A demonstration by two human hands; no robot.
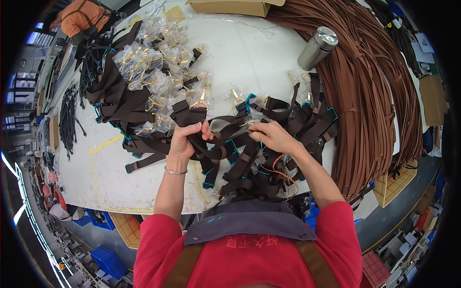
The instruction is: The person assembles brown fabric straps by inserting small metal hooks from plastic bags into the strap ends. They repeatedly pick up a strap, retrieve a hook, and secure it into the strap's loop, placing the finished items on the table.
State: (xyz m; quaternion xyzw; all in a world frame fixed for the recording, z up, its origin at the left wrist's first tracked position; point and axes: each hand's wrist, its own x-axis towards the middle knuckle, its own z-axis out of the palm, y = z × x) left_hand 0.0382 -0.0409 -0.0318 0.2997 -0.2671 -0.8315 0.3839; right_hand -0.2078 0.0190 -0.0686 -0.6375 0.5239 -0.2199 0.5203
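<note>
Strap of dark-brown flat webbing (198, 114) above the white-topped table (240, 62), left hand (185, 139) curled round it, right hand (277, 138) pinched together, contents indistinct; best handled flat, untwisted.

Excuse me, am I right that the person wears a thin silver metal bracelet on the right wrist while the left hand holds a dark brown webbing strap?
Not quite: the head view shows the thin silver metal bracelet on the left wrist, while the left hand holds a dark brown webbing strap.
</note>
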